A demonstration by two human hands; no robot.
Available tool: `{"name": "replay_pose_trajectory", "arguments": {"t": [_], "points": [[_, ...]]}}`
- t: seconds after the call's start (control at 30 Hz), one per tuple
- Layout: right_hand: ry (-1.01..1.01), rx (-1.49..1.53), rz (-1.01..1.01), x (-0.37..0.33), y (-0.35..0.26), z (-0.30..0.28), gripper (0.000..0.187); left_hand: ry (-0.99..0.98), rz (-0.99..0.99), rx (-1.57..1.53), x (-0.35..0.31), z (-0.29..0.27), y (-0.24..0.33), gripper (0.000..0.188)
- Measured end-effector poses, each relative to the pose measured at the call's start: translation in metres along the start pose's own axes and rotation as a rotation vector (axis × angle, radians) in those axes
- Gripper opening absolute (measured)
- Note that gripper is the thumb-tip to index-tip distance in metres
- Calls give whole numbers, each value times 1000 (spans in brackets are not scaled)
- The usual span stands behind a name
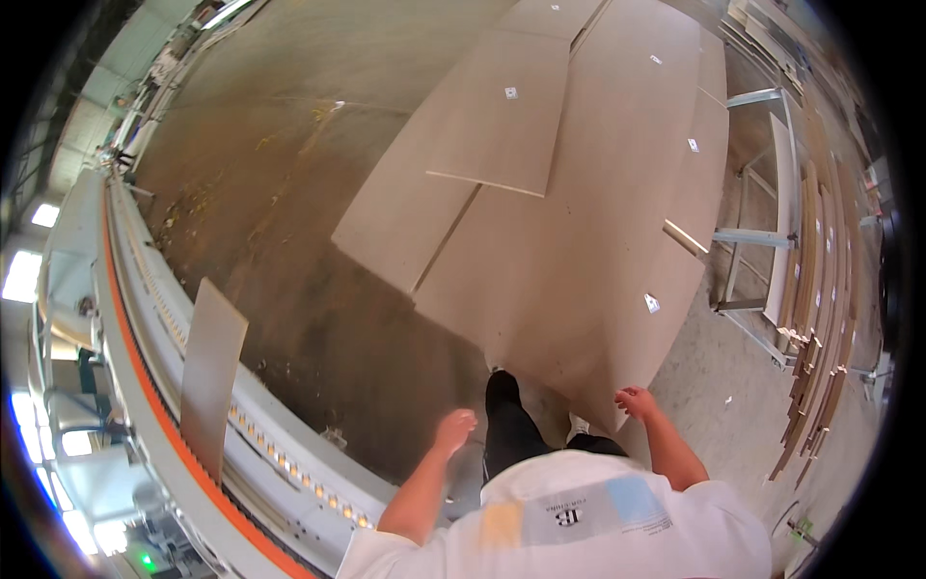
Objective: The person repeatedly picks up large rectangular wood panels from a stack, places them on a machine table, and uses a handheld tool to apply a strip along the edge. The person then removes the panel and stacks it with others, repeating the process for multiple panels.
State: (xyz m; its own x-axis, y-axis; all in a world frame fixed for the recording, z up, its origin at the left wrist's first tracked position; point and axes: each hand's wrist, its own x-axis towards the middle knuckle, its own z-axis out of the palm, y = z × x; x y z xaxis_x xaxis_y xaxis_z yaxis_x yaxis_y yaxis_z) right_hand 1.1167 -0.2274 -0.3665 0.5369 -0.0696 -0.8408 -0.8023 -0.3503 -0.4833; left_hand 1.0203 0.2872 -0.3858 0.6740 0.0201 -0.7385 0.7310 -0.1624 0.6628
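While I had the left hand (456, 428) and right hand (635, 400) empty, fingers half-curled, the large brown panel (569, 275) lay flat ahead; I judged it stiff, heavy, best held by opposite edges.

Large brown panels (579, 251) are laid side by side, a dark seam (448, 238) left between.
On them, well beyond the left-hand fingers (465, 419), a smaller rectangular panel (502, 135) is laid across the line of the seam. Ahead of the right-hand fingers (634, 396), a white label (652, 303) is borne; farther off, a narrow panel (696, 174) is set along the right edge.
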Motion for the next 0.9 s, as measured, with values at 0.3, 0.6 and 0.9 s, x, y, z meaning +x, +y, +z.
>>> {"name": "replay_pose_trajectory", "arguments": {"t": [0.3,0.6,0.9], "points": [[107,351,-139,224,-245,84,75,220,273,1035,373,-148,242,35],[273,157,-322,352,-476,86,99,454,691,610,575,-188,419,54],[312,282,-352,356,-436,64,85,306,548,545,546,-162,402,53]]}}
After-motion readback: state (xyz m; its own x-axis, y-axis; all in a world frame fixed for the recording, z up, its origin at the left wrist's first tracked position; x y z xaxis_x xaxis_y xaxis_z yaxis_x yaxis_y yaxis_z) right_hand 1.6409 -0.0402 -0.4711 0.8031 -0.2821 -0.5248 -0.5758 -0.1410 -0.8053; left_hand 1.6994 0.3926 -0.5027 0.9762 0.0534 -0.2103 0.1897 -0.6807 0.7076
